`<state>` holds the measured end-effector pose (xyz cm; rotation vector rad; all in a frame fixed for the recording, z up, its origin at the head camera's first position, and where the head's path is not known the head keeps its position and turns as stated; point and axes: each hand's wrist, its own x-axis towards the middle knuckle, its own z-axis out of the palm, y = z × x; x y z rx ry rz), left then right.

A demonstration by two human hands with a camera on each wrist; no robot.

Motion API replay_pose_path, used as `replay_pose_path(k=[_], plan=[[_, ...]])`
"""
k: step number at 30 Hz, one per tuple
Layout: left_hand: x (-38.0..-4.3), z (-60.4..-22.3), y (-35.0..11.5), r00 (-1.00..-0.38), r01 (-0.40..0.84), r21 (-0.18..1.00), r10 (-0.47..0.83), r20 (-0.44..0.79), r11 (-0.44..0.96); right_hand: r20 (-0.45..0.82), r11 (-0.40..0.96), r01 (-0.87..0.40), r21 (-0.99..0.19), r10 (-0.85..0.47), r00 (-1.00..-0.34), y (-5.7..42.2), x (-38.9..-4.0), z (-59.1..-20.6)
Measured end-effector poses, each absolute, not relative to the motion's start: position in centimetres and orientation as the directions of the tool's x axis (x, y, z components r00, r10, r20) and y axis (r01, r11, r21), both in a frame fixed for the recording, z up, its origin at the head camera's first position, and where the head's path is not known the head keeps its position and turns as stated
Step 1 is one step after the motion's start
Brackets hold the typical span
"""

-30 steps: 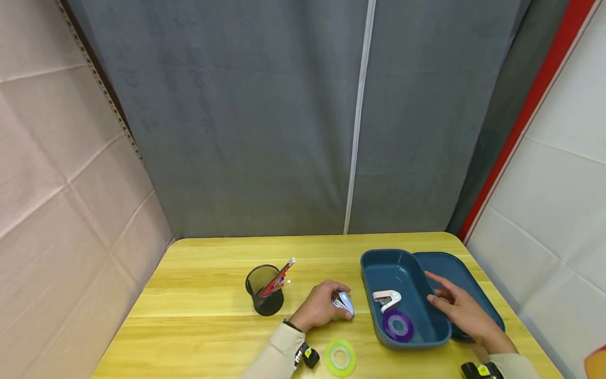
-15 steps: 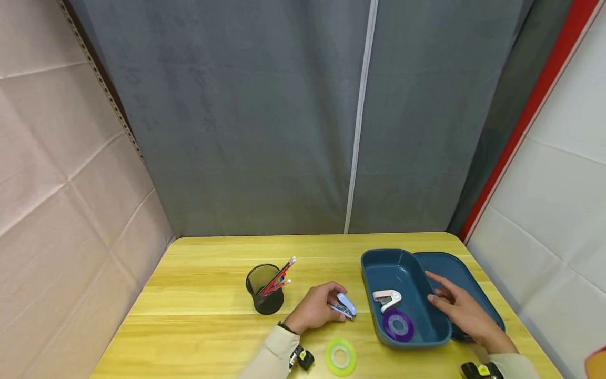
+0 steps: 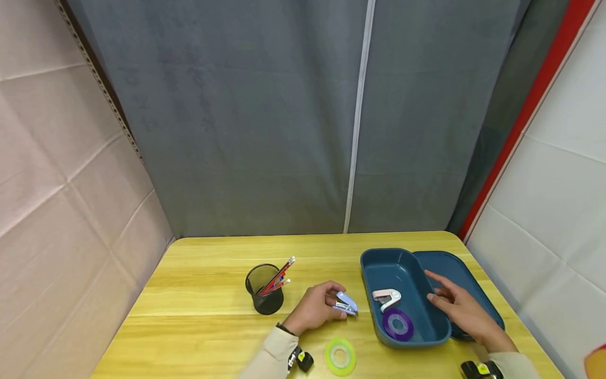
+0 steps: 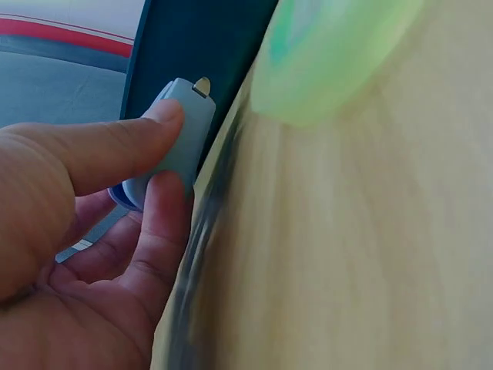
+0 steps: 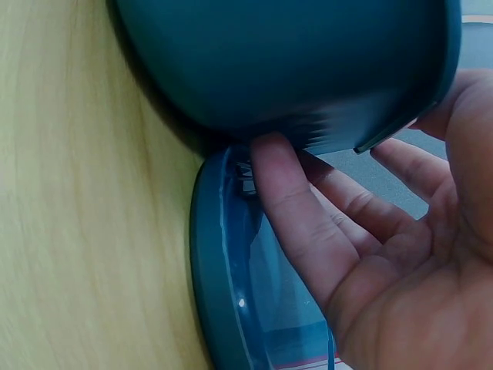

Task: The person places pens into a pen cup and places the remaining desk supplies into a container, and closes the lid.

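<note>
Your left hand pinches the blue stapler; strip of tabletop to its right, then the bin's near rim. Your right hand, fingers extended, touches the bin's opposite wall.

No readable text — no labels, brands, numbers, signs legible in any view
</note>
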<state>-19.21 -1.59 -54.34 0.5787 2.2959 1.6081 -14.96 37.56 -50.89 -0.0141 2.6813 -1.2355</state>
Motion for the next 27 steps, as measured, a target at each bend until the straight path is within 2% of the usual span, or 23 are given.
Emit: replay_pose_path(k=[8,27], plan=[[-19.0,-53.5,-1.3,-0.891,0.078,0.967,0.452,-0.041,0.241,-0.166,0.646,0.069,-0.760,-0.091,-0.982,37.6,-15.0,-50.8],[-18.5,-51.0,-0.3,-0.913,0.118,0.970,0.408,0.023,0.210,-0.163,0.635,0.071,-0.770,-0.087,-0.983,37.7,-15.0,-51.3]])
